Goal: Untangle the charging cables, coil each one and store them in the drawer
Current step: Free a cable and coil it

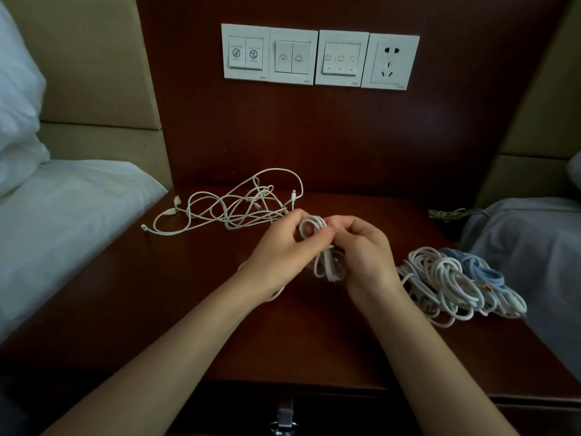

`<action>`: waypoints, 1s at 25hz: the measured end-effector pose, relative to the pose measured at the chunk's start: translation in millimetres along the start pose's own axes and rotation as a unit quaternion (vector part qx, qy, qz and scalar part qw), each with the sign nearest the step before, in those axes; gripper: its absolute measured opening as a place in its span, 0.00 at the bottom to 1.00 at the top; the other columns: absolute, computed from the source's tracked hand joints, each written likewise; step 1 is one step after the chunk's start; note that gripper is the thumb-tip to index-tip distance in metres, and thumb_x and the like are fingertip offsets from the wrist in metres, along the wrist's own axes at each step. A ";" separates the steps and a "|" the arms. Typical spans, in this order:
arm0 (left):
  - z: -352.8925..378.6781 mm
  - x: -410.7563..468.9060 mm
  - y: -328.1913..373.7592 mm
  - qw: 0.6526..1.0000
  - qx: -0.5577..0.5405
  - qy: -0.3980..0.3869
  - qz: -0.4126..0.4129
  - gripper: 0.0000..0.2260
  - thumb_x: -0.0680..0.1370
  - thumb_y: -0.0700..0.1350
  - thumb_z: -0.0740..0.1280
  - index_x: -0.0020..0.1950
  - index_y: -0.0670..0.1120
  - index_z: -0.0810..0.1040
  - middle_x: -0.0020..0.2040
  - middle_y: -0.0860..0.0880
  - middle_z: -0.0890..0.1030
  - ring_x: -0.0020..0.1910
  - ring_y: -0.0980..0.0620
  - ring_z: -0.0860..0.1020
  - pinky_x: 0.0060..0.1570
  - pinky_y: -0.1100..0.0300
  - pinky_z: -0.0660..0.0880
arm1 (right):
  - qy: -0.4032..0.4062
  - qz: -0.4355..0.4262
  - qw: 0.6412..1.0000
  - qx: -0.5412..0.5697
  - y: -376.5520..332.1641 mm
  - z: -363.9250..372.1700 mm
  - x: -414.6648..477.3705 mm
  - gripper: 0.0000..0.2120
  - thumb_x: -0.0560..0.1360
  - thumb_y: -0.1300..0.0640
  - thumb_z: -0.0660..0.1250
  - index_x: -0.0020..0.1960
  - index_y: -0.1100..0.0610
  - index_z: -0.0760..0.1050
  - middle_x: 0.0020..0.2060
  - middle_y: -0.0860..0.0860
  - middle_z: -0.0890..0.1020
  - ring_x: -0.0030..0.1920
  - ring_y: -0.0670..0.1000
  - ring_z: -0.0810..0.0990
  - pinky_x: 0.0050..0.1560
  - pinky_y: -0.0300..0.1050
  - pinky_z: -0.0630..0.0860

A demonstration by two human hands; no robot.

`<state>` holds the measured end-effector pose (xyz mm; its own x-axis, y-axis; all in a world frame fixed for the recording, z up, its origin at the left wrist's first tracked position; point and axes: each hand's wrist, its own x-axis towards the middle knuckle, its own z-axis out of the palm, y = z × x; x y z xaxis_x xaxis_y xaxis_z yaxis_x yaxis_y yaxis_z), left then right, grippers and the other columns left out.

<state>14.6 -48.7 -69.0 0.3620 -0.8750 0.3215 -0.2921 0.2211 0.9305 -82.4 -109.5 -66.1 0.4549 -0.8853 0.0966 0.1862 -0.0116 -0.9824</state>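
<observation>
White cable coil [328,265]: held just above the nightstand [195,309], centre of view. Left hand [279,247] pinches the upper loops. Right hand [366,251] curls round the coil from the other side. A free tail seems to pass under the left wrist.

Step judged: finishing this coil. To do it well:
- keep the loops even
- clamp the bundle with one hand
- wrap the tail round the waist and tuck it
- avoid sharp bends near the plug

Loose tangle [232,206] lies behind-left, uncoiled. Coiled pile [446,278] sits right, not yet stowed. Drawer [345,413] below looks closed, with its handle [285,415] at the front.
</observation>
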 end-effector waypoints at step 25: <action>12.4 5.5 17.6 0.982 -0.164 0.027 -0.095 0.04 0.79 0.47 0.63 0.53 0.49 0.75 0.46 0.49 0.81 0.45 0.52 0.81 0.36 0.59 0.77 | -0.132 -0.077 0.978 -0.139 -19.5 -18.0 -20.7 0.12 0.78 0.56 0.63 0.61 0.53 0.72 0.47 0.50 0.81 0.44 0.46 0.82 0.43 0.39 0.81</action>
<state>0.5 -55.0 -53.0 0.4314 -0.8917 0.1368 0.0827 0.1901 0.9783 -111.1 -99.3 -51.7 0.6564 -0.7122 0.2488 0.0424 -0.2944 -0.9547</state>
